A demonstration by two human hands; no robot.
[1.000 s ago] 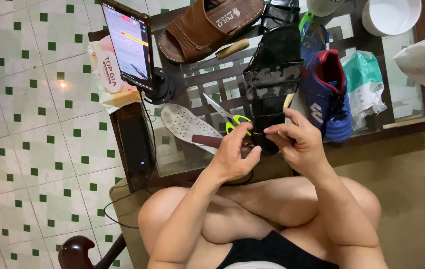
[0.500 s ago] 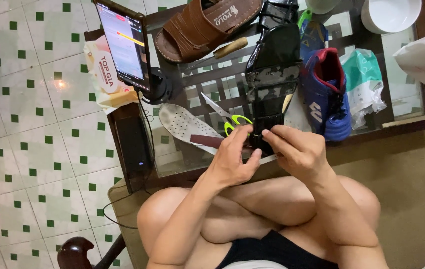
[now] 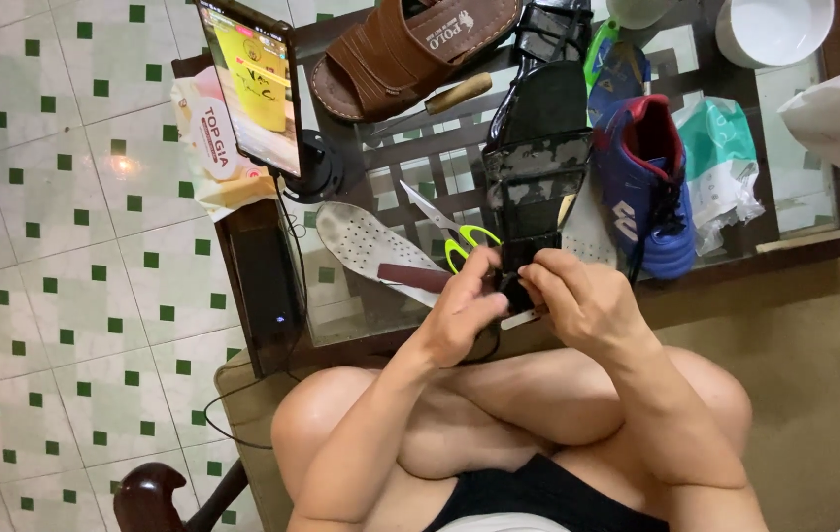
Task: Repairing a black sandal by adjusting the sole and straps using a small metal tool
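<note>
A black sandal (image 3: 538, 167) lies sole-up on the near part of the glass table (image 3: 410, 305), its near end drawn over the table's edge between both hands. The left hand (image 3: 464, 310) curls around that end from the left, thumb and fingers pressed onto it. The right hand (image 3: 582, 300) closes on it from the right, fingertips pinching the edge; a small pale strip shows just beneath them, too small to make out. Both forearms rise from the crossed bare knees, wrists bent inward toward each other. The sandal's near end is mostly hidden by the fingers. Just left lie green-handled scissors (image 3: 459, 236) and a pale perforated insole (image 3: 370, 241). A blue sports shoe (image 3: 641, 187) sits to the right, a brown sandal (image 3: 410, 49) farther back, and a lit phone on a stand (image 3: 252, 84) at the left corner. A white bowl (image 3: 772, 30) is cut off at the top.
</note>
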